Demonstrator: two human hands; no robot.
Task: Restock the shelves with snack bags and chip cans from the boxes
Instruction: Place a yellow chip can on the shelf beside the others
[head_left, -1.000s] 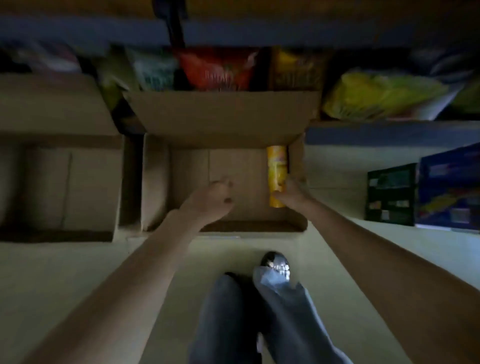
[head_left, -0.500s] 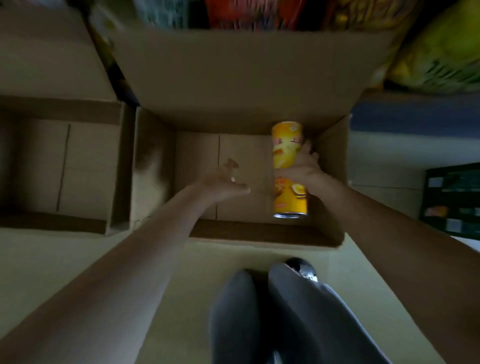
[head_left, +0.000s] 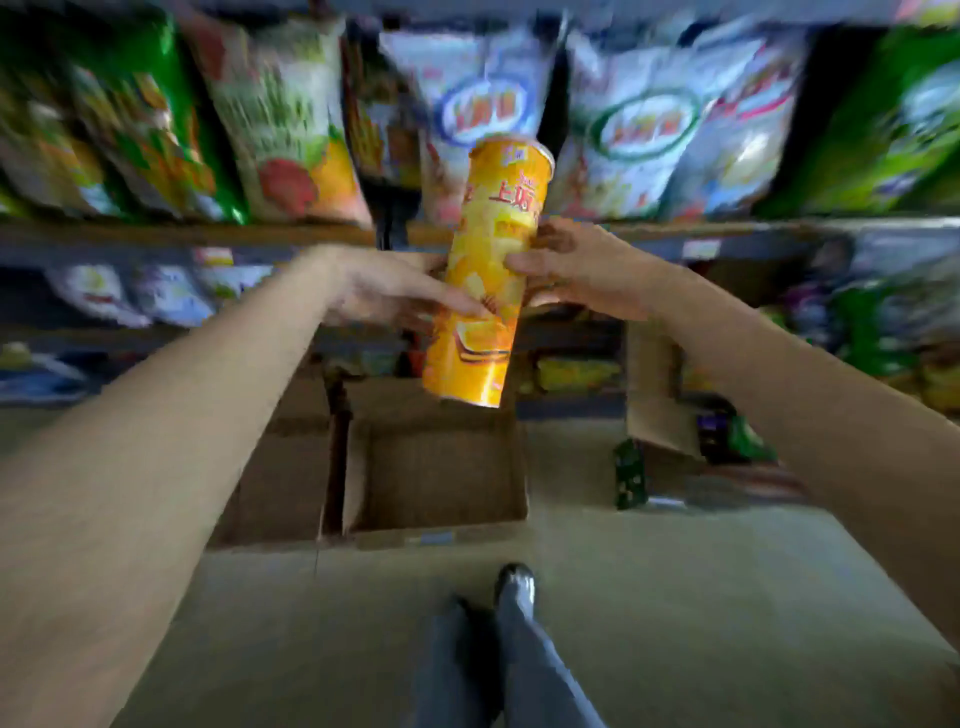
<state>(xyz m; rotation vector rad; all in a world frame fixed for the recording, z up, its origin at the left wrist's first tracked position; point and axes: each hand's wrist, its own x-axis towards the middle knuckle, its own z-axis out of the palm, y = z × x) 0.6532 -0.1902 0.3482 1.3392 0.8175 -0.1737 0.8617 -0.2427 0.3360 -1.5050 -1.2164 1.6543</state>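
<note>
A tall yellow chip can (head_left: 485, 270) is held nearly upright, leaning a little to the right, in front of the shelves. My right hand (head_left: 576, 275) grips its middle from the right. My left hand (head_left: 389, 291) touches its left side with fingers laid across the can. Below it an open cardboard box (head_left: 436, 478) stands on the floor, its inside bare. Snack bags (head_left: 291, 124) fill the upper shelf (head_left: 182, 236) behind the can. The view is blurred.
A second open box (head_left: 280, 483) sits left of the first. A cardboard flap (head_left: 654, 384) and dark packets (head_left: 628, 473) stand on the floor at right. Lower shelves (head_left: 130, 296) hold more bags. My legs and a shoe (head_left: 514, 582) are at the bottom centre.
My right hand lifted the yellow can out of the box and up to shelf height. My left hand came up and met the can. The view tilted up from the box to the shelves.
</note>
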